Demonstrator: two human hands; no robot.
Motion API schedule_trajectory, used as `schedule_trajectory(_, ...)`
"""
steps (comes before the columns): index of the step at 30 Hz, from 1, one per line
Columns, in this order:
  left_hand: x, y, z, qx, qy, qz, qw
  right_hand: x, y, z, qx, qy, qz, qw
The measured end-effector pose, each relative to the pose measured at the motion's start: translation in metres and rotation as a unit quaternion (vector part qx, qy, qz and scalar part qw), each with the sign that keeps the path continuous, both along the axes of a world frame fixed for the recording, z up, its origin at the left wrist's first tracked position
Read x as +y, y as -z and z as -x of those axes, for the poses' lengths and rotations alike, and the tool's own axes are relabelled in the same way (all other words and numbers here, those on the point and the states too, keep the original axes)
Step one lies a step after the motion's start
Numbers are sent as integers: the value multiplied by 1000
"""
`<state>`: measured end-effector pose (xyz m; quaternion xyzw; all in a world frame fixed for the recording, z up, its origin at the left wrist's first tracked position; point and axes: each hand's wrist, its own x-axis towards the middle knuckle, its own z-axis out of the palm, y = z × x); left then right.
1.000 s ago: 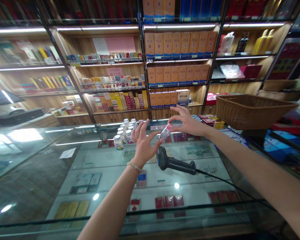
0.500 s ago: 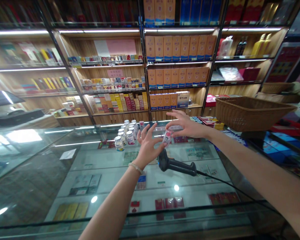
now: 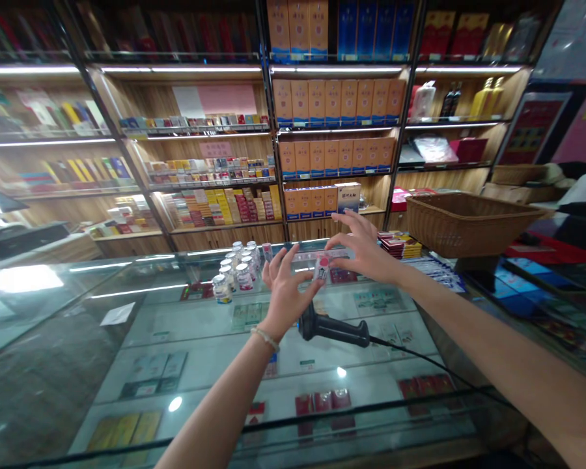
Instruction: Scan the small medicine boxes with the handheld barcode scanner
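Between my two hands is a small clear container with a pink top and dark print [image 3: 321, 269], raised above the glass counter [image 3: 195, 345]. My left hand [image 3: 286, 286] pinches its lower left side, thumb against it, other fingers spread. The fingertips of my right hand [image 3: 359, 247] hold its upper right side. Just below the hands, a black handheld scanner [image 3: 334, 327] lies on the glass with its cable running right. Left of my left hand stand several small white-capped bottles [image 3: 233, 270], with a similar pink-topped container [image 3: 267, 251] beside them.
A wicker basket [image 3: 469, 225] rests at the right, near stacked colourful packets [image 3: 400, 246] and blue-and-white sticks [image 3: 437, 272]. A paper slip [image 3: 118, 314] lies on the left glass. Boxed goods fill the back shelves [image 3: 339, 130]. Packs show under the glass.
The view has shifted slightly, so the shelves and counter items appear further left. Both hands keep their hold on the container, which now looks more upright.
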<state>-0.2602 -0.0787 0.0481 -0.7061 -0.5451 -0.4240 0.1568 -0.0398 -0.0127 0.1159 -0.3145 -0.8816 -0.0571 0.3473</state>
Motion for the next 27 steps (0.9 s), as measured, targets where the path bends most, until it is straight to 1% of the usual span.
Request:
schedule_trajectory(4, 2, -9, -12, 20, 4, 20, 1000, 0, 6, -11, 23, 16, -24, 999)
schedule_trajectory(9, 9, -16, -32, 48, 7, 51, 998, 4, 12, -29, 41, 37, -17, 998)
schedule_trajectory(12, 19, -20, -48, 58, -3, 73, 996, 11, 15, -41, 46, 53, -31, 997)
schedule_trajectory(19, 45, -32, -91, 63, -38, 128, 989, 34, 21, -64, 46, 120, -95, 987)
schedule_trajectory(21, 54, -32, -102, 59, -47, 150, 986, 41, 26, -69, 38, 134, -109, 984)
schedule_trajectory(23, 63, -29, -112, 53, -58, 175, 981, 50, 34, -73, 36, 146, -114, 982)
schedule_trajectory(27, 82, -15, -126, 56, -81, 239, 966, 65, 58, -76, 35, 162, -100, 981)
